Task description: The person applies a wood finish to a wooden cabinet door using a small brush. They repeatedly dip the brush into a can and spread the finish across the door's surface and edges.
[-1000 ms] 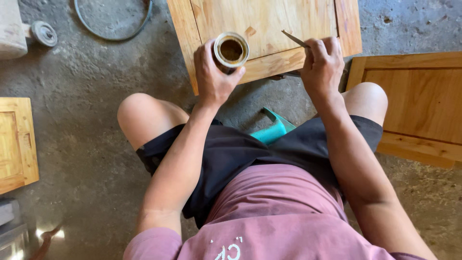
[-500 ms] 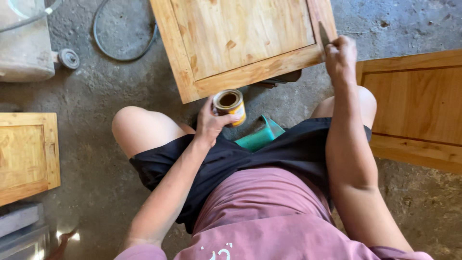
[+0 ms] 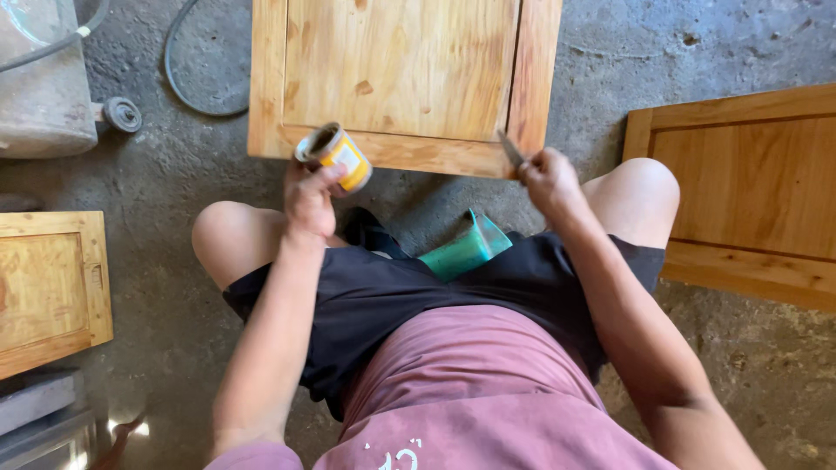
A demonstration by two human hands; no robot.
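Note:
I sit low over a grey concrete floor with a framed wooden door panel [image 3: 401,78] lying in front of my knees. My left hand [image 3: 312,196] grips a small open yellow tin [image 3: 335,157], tilted, just over the panel's near left corner. My right hand [image 3: 549,178] pinches a thin flat metal blade [image 3: 510,148] whose tip rests against the panel's near right corner. A teal plastic cup [image 3: 466,251] lies tipped between my legs.
A second wooden panel [image 3: 749,191] lies at the right, a third [image 3: 48,292] at the left. A grey machine body [image 3: 43,78] with a small wheel [image 3: 122,114] and a looped cable [image 3: 187,83] sits at the upper left. Grey blocks [image 3: 39,418] fill the lower left corner.
The view has shifted so the panel sits more centred. My left hand lowered the tin from the panel toward my lap, then raised it again. My right hand stayed at the panel's near edge.

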